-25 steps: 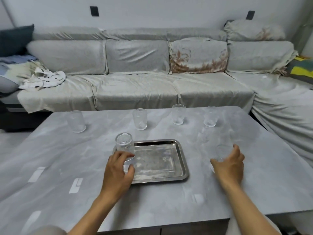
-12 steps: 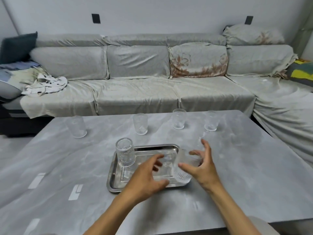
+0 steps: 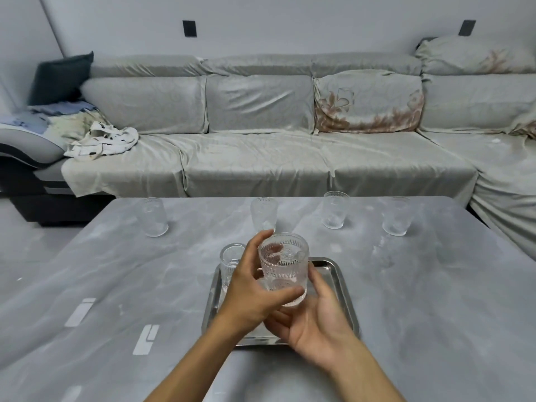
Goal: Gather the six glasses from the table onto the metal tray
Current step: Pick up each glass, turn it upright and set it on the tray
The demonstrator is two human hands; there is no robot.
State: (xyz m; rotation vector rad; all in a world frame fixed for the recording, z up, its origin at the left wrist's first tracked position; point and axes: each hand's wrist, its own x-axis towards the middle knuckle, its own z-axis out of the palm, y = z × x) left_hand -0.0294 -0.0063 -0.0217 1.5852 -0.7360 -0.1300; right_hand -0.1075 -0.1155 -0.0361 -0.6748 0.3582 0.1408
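Glass [image 3: 284,268] now upright above the tray [image 3: 338,274], both hands' fingers newly clasped around it

Grey marbled table [image 3: 435,300] carries the metal tray [image 3: 338,274] near its front middle, and four clear glasses stand along the far edge: one left [image 3: 152,217], one centre [image 3: 263,213], two right [image 3: 335,210] [image 3: 396,216].
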